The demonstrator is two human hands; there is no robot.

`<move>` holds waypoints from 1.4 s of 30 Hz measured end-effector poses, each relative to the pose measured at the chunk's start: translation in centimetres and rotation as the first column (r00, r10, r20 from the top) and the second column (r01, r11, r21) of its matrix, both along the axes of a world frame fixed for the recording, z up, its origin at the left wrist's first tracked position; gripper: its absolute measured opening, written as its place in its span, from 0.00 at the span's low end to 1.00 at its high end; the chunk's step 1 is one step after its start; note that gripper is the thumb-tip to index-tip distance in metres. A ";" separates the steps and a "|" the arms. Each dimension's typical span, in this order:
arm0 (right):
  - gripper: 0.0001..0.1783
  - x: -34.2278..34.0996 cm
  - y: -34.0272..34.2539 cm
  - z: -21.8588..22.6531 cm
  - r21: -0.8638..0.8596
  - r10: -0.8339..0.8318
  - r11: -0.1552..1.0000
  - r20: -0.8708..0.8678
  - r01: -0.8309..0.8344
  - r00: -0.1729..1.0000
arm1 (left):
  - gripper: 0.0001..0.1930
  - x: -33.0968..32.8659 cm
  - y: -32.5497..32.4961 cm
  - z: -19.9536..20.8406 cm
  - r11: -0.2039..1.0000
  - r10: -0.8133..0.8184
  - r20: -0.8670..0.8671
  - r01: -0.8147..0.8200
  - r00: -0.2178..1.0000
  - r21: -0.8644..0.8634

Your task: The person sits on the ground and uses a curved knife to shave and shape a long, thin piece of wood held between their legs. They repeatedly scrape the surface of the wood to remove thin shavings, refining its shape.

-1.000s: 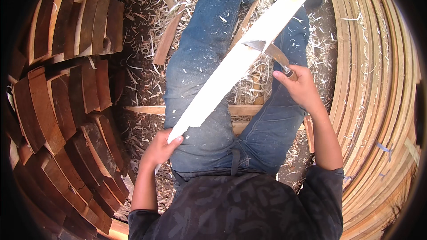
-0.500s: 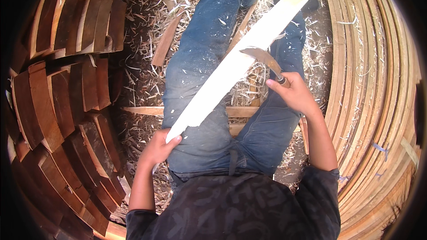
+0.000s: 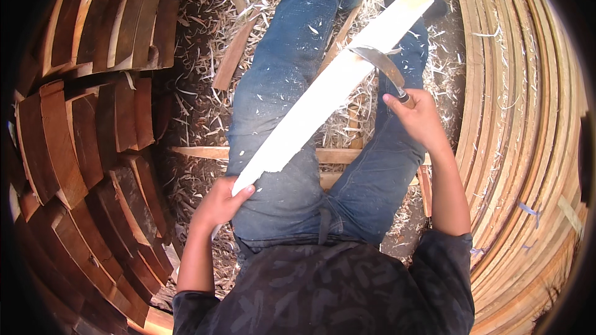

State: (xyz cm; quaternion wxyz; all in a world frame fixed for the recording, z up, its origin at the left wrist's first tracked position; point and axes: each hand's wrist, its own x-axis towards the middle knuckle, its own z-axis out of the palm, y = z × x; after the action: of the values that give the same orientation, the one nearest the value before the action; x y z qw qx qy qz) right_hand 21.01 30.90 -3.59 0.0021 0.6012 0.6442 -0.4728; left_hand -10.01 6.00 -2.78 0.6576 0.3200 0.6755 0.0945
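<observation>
A long pale wooden board (image 3: 310,111) slants across my legs, from my left hip up to my far right foot. My left hand (image 3: 218,201) is closed round its narrow near end, thumb on top. My right hand (image 3: 417,115) grips the handle of a sickle (image 3: 383,65) with a curved metal blade. The blade lies across the board's upper part, its tip near the left edge. Some of the handle is hidden in my fingers. A ragged notch shows on the board's lower right edge, over my left thigh.
Dark sawn wood blocks (image 3: 81,136) are stacked in rows on the left. Long bent-looking planks (image 3: 496,118) are piled on the right. Curly wood shavings (image 3: 211,111) cover the ground, with loose wooden strips (image 3: 236,56) among them. A crosspiece (image 3: 338,156) runs beneath my legs.
My right hand and the sickle have moved up and slightly right along the board, towards its far end. The board and my left hand have barely shifted.
</observation>
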 end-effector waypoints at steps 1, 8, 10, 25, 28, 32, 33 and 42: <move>0.16 -0.2 -0.8 0.0 0.036 -0.024 0.999 -0.018 0.025 1.000 | 0.18 0.0 0.1 0.0 1.000 -0.011 0.001 0.011 1.000 0.012; 0.15 -0.1 0.7 1.2 -0.153 0.024 0.988 0.024 -0.020 0.999 | 0.18 -0.1 0.1 -0.1 1.000 -0.007 -0.006 0.007 1.000 0.006; 0.16 0.0 -0.5 1.1 -0.117 0.198 0.972 -0.050 -0.203 0.979 | 0.18 -0.1 0.0 -0.2 0.999 -0.016 -0.014 0.017 1.000 0.037; 0.16 0.1 -2.7 -0.5 -0.092 0.151 0.983 -0.083 -0.159 0.985 | 0.21 0.1 0.2 -0.2 0.999 0.026 -0.004 -0.026 1.000 0.025; 0.16 1.7 0.0 -1.4 -0.066 -0.199 0.977 0.049 0.202 0.979 | 0.21 0.1 0.6 -0.1 0.999 0.020 -0.055 -0.017 0.998 0.042; 0.18 0.4 -2.4 -0.7 -0.249 -0.223 0.946 -0.035 0.208 0.974 | 0.22 0.1 0.7 -0.1 0.999 -0.017 -0.034 0.018 0.999 0.032; 0.18 1.1 -1.7 -1.0 -0.147 -0.192 0.972 -0.044 0.184 0.980 | 0.22 -0.1 0.6 -0.1 0.999 -0.017 -0.043 0.018 0.999 0.033; 0.19 2.7 -0.2 -3.4 0.265 -0.369 0.891 -0.052 0.369 0.928 | 0.23 0.2 0.1 -0.4 0.999 0.035 -0.062 -0.037 0.997 -0.032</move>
State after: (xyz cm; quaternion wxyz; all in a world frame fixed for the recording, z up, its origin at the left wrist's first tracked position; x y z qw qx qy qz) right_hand 23.75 30.67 -6.97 -0.1698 0.7071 0.5768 -0.3722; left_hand -9.85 6.11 -3.15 0.6398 0.2999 0.7024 0.0853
